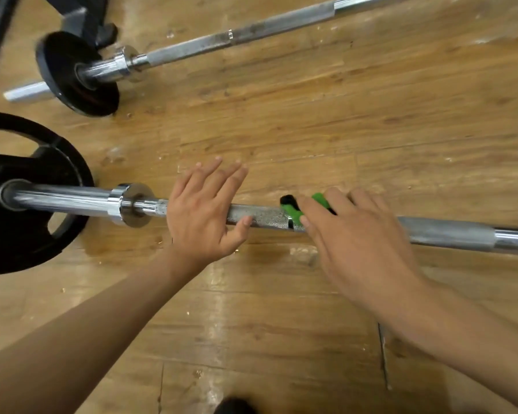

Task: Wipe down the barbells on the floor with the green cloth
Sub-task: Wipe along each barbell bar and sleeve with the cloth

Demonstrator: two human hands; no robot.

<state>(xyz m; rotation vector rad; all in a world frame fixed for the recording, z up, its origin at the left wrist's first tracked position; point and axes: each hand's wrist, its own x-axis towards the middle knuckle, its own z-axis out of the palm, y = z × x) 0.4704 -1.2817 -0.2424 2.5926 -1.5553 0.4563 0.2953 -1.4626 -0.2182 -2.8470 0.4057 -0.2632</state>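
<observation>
Two steel barbells lie on the wooden floor. The near barbell [266,218] runs left to right with a black plate [27,192] on its left end. My left hand [204,210] rests flat on its knurled shaft, fingers straight, thumb along the bar. Just to the right, my right hand [350,234] grips the green cloth [292,212] wrapped round the same shaft; only bits of green and a black patch show between my fingers. The far barbell [222,40] lies at the top with a smaller black plate [72,73].
A dark machine base [84,19] stands at the upper left behind the far plate. Bare wooden floor [311,121] lies between the two bars. A dark shoe tip [234,406] shows at the bottom edge.
</observation>
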